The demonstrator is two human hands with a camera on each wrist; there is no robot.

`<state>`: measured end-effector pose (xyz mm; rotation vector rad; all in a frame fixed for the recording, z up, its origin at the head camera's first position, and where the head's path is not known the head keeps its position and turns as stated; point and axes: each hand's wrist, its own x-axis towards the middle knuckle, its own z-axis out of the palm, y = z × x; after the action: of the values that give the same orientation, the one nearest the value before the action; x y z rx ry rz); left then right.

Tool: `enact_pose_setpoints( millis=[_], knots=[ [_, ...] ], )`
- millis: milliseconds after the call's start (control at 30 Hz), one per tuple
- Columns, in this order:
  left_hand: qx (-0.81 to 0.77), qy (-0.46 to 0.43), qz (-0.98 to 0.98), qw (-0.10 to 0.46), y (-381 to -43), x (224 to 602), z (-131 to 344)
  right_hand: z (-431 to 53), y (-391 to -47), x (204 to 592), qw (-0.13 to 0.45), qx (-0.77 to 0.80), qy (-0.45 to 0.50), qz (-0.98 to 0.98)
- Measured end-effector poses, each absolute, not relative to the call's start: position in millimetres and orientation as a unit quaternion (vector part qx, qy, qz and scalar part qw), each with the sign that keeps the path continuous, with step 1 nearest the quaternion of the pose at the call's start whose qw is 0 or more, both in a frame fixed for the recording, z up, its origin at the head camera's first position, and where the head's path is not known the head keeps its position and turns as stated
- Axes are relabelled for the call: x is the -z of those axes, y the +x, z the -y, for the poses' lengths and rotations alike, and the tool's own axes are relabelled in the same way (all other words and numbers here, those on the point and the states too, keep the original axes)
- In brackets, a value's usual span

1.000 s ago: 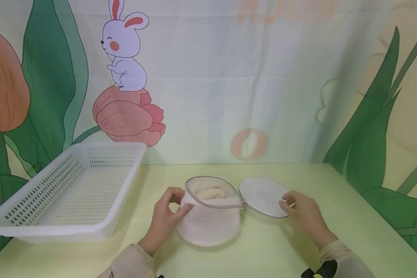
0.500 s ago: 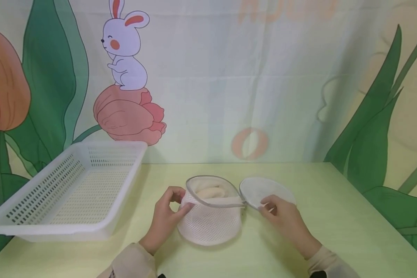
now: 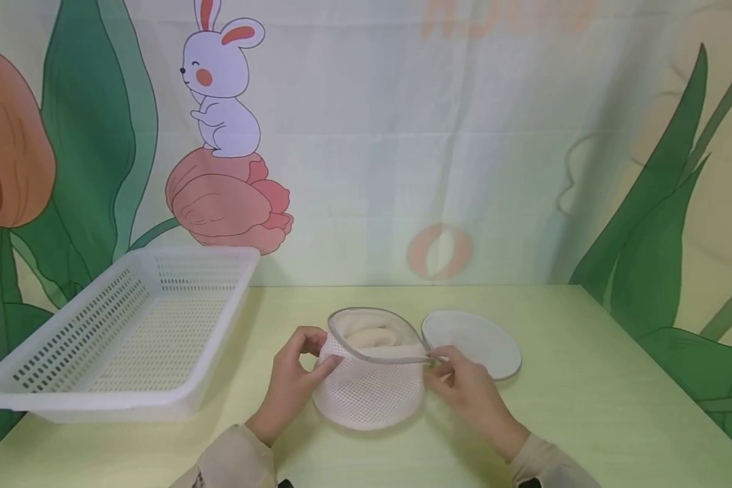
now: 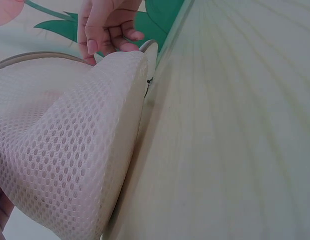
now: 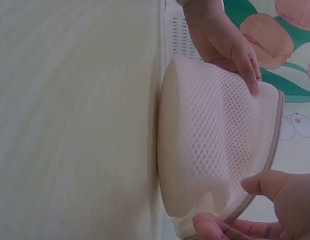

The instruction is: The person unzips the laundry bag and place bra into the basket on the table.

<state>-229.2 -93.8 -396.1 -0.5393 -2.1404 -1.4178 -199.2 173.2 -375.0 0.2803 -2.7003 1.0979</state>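
Observation:
A white mesh laundry bag with a grey zipper rim stands on the table, its top unzipped. Inside lies a cream, rounded thing whose kind I cannot tell. The round lid lies folded out to the right, joined to the bag at the rim. My left hand grips the bag's left wall, thumb in front and fingers behind. At the rim's right end, by the lid's joint, is my right hand. Its thumb and fingers stand apart around that corner in the right wrist view.
To the left stands a white slotted plastic basket, with nothing seen inside. The pale yellow-green table extends to the right and front. A printed curtain with a rabbit and flowers hangs behind.
My right hand has let go of the lid's right edge and moved left across it to the rim's joint. The lid now lies flatter. My left hand keeps its hold.

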Motion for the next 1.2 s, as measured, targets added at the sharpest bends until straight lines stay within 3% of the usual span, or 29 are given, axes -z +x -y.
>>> enact_pose_setpoints(
  millis=[700,933,1200],
  knots=[
    [0.508,-0.22,0.785,0.276,-228,399,92,-159,-209,378,0.105,-0.375,0.089,0.917],
    [0.521,-0.205,0.789,0.251,-227,398,93,-157,-210,381,0.085,-0.426,0.079,0.897],
    [0.53,-0.196,0.787,0.247,-227,395,92,-164,-210,386,0.116,-0.416,0.12,0.894]
  ],
)
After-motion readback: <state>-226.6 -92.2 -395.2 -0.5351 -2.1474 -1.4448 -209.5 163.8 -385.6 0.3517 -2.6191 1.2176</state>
